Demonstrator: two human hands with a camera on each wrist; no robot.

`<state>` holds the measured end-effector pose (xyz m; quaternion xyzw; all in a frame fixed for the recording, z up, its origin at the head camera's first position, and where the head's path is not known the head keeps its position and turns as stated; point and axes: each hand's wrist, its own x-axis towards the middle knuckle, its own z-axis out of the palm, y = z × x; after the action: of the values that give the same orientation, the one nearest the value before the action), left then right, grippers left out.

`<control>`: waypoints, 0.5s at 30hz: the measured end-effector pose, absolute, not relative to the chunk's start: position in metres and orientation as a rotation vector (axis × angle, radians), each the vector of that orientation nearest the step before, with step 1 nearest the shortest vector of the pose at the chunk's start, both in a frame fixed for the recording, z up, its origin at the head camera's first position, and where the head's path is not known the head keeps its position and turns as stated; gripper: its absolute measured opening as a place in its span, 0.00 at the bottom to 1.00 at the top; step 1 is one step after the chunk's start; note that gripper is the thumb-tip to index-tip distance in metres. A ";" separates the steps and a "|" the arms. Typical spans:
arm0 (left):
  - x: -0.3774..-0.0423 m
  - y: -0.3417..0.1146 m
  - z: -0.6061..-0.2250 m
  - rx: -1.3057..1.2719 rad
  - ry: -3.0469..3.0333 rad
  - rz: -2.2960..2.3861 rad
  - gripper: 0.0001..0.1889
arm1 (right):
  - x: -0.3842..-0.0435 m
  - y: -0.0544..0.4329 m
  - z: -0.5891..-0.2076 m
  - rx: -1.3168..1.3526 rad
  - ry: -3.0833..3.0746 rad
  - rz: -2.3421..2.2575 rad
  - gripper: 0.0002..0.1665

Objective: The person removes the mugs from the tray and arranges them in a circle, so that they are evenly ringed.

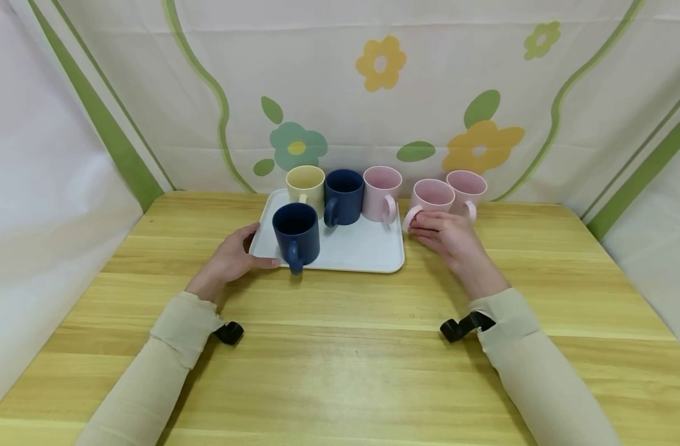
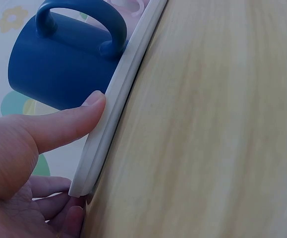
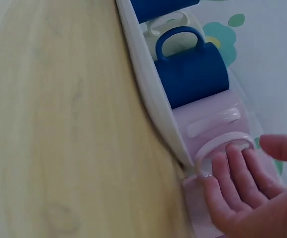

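My left hand (image 1: 231,255) grips the left front corner of a white tray (image 1: 357,254), thumb on the rim and fingers curled at its underside. On the tray stand a dark blue mug (image 1: 296,232) near that hand, a yellow mug (image 1: 306,183), a second dark blue mug (image 1: 344,198) and a pink mug (image 1: 381,192). Right of the tray, my right hand (image 1: 448,238) reaches to another pink mug (image 1: 431,193), fingertips at the opening of its handle (image 3: 217,141). The thumb is held apart from the handle. A third pink mug (image 1: 467,186) stands behind that hand.
A wooden table (image 1: 340,371) carries everything. Just behind the mugs hangs a white cloth (image 1: 329,74) printed with flowers, and more cloth closes off the left and right sides. Black straps with small devices (image 1: 457,328) sit at both wrists.
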<state>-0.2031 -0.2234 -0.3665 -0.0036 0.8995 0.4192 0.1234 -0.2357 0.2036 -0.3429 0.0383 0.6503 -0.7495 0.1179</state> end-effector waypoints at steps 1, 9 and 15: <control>-0.203 -0.223 -0.366 -0.006 2.624 1.222 0.60 | -0.234 0.204 -0.340 0.131 1.925 -2.202 0.07; -0.205 -0.222 -0.367 -0.021 2.628 1.227 0.59 | -0.216 0.190 -0.312 0.022 2.126 -2.210 0.06; -0.208 -0.217 -0.369 0.022 2.632 1.235 0.59 | -0.203 0.163 -0.306 -0.214 2.118 -1.997 0.14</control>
<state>-0.2077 -0.2173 -0.3689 0.0076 0.8990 0.4220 0.1167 -0.2031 0.1627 -0.3061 -0.0730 0.7213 -0.6798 0.1111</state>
